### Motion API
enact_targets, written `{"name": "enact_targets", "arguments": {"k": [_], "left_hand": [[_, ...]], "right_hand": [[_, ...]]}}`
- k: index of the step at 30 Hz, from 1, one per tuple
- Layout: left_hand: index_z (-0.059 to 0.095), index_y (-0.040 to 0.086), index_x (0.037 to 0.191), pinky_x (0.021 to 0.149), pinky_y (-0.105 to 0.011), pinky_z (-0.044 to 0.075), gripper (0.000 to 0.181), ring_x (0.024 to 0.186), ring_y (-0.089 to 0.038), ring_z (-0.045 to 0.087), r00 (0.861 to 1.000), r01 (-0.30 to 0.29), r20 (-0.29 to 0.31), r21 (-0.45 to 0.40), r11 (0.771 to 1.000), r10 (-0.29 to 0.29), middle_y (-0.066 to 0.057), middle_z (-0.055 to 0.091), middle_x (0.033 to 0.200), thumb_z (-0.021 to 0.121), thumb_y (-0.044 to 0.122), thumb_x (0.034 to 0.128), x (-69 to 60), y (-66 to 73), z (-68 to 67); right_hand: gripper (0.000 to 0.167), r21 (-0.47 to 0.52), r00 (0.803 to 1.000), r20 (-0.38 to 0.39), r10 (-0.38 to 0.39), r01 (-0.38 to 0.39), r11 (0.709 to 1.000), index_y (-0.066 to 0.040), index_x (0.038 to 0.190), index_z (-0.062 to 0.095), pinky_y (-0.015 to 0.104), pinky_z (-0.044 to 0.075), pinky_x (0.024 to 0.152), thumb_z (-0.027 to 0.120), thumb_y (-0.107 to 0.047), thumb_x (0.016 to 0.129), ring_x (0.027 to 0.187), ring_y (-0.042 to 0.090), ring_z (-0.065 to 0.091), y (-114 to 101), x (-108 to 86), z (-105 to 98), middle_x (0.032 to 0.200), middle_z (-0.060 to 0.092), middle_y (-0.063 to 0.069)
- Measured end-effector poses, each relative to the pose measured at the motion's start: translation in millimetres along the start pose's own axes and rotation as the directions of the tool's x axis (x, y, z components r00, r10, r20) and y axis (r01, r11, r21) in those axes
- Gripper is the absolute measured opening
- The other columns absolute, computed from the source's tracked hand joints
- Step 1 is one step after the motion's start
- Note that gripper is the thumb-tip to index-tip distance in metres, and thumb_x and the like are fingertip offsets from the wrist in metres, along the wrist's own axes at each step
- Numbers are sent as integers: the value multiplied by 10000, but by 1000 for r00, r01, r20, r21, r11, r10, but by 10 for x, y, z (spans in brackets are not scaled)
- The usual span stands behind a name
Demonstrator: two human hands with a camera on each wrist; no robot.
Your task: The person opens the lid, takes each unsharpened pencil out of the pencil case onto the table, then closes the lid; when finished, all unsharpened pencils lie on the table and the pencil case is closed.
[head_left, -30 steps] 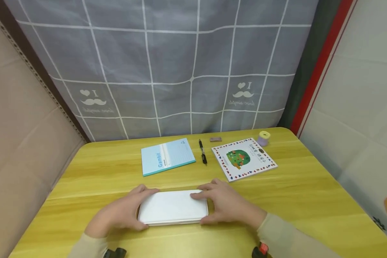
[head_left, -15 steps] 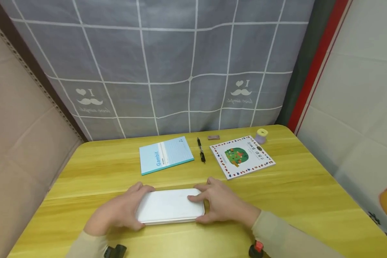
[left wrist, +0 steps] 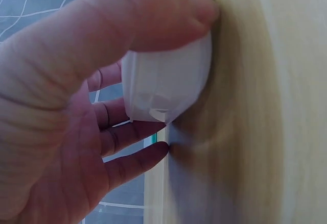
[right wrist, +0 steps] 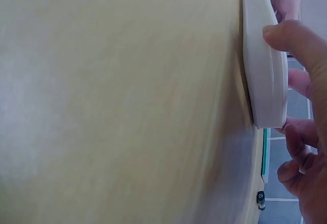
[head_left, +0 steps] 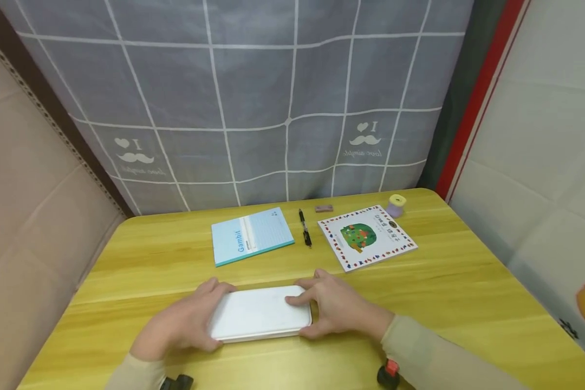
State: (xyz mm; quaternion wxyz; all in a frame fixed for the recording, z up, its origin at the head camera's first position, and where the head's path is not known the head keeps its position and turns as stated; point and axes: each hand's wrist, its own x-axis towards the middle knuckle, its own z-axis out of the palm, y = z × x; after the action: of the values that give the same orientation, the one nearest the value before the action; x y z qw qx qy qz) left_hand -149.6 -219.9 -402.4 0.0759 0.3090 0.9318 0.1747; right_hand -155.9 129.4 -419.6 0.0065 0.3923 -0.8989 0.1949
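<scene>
A flat white case (head_left: 260, 311) with rounded corners lies on the wooden table near its front, long side across. My left hand (head_left: 192, 319) grips its left end, with the thumb on the near side and the fingers reaching round to the far side. At the other end my right hand (head_left: 333, 309) holds it, thumb at the near edge and a finger resting on top. In the left wrist view the thumb presses along the side of the white case (left wrist: 168, 76). The right wrist view has the right thumb on the side of the case (right wrist: 265, 76).
Behind the case lie a light blue notebook (head_left: 252, 236), a black pen (head_left: 305, 228) and a small brownish eraser-like block (head_left: 324, 208). Farther right are a picture book (head_left: 368, 238) and a small yellow-and-purple container (head_left: 396, 206). A grey checked curtain (head_left: 253, 108) hangs behind the table (head_left: 146, 260).
The whole head view has shifted slightly. Both hands keep their hold on the white case, which stays in about the same place on the table.
</scene>
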Motion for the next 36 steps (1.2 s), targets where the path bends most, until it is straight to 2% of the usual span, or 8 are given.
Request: {"name": "enact_targets", "arguments": {"k": [9,13,16,20,24,28,32,36], "left_hand": [[525,95,1417,833,-297,532,977,1019,-118,468,999,-27,-27,10,1000,28,61,469,1156,934,302,554,-58,-59,62],[522,76,1423,840,-304,540,996,1020,-123,470,998,-44,-43,4,999,44,54,476,1158,945,309,551,-28,-82,55],[518,68,1431,851,-324,550,1008,1020,-129,481,998,-45,-48,4,999,45,45,484,1166,953,298,552,-6,-79,22],[509,76,1456,875,-363,559,1014,1026,-141,506,1000,-22,-17,-17,1000,22,34,493,1186,962,321,582,0,-62,-19],[497,90,1490,926,-442,554,1051,1073,-182,542,1000,3,25,-93,996,0,3,513,1242,968,442,619,-10,-88,-28],[492,89,1506,965,-449,538,1112,1113,-200,547,999,-17,25,-162,987,21,-13,519,1284,926,545,588,-42,-171,15],[484,84,1520,947,-354,526,1082,1087,-162,535,998,-62,-2,-224,973,63,-12,507,1271,891,539,628,-86,-259,77],[455,104,1555,932,-320,519,1031,1067,-140,523,997,-73,-5,-276,958,75,-23,493,1267,866,489,691,-124,-305,94]], "right_hand": [[632,19,1000,13,-2,2,1000,-297,1310,745,270,511,746,897,-487,727,979,242,617,-12,24,19,1428,640,151],[616,51,1000,11,23,-23,998,-296,1308,748,282,509,710,884,-476,735,883,199,573,-6,23,-16,1426,641,140],[596,82,1000,0,31,-31,996,-288,1304,751,397,570,897,868,-465,747,978,245,660,5,31,-66,1405,656,125],[579,112,999,20,37,-39,993,-295,1315,743,524,438,1149,853,-473,775,1210,274,669,32,42,-112,1396,662,94],[564,141,998,50,44,-51,989,-310,1318,738,385,532,951,848,-488,795,1088,206,695,67,52,-120,1385,668,78],[548,183,997,68,32,-44,982,-296,1306,745,264,483,738,849,-484,803,1118,201,708,104,74,-115,1357,685,97],[533,242,995,91,30,-51,969,-275,1296,750,293,558,945,859,-474,813,1260,204,651,123,98,-134,1340,691,72],[518,321,992,121,43,-80,944,-254,1305,744,358,495,1100,857,-450,840,1287,155,626,129,111,-166,1345,686,9]]}}
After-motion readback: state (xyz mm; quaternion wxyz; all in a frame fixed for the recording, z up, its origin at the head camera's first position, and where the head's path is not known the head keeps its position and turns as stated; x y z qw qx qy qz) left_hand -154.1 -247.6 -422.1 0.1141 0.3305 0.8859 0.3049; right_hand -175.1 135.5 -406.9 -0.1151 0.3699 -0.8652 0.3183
